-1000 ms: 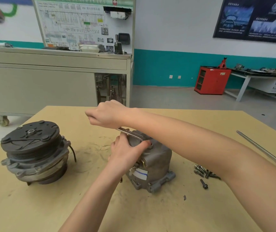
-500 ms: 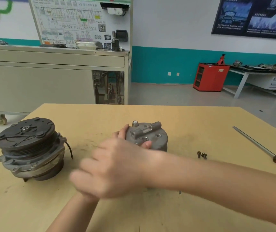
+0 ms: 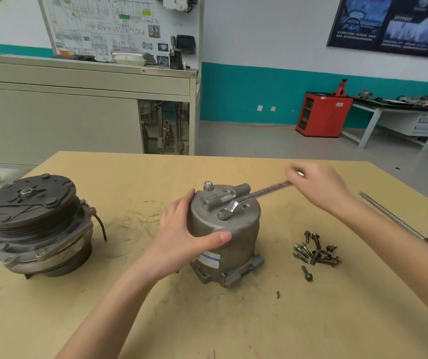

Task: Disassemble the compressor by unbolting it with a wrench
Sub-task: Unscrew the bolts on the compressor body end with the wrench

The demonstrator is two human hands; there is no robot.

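Workshop bench, tan wooden tabletop [image 3: 233,320]. Upright mid-table: grey cast-metal compressor housing [image 3: 223,229]. Left hand [image 3: 181,237] clasps its side, thumb across the front. Right hand [image 3: 316,187] is closed round the far end of a slim steel wrench [image 3: 259,195], whose head sits on the top hex bolt [image 3: 223,213]. Risks: wrench head slips and rounds the bolt; housing twists or tips under torque, scattering the dark loose bolts [image 3: 316,251] nearby.

Soft, even light is filling the room, bright and flat. My right hand [image 3: 316,187] at three o'clock is smearing with motion blur, and the wrench [image 3: 264,192] is blurring too. The compressor [image 3: 236,229] is casting only a faint shadow. Lines are bowing toward the edges.
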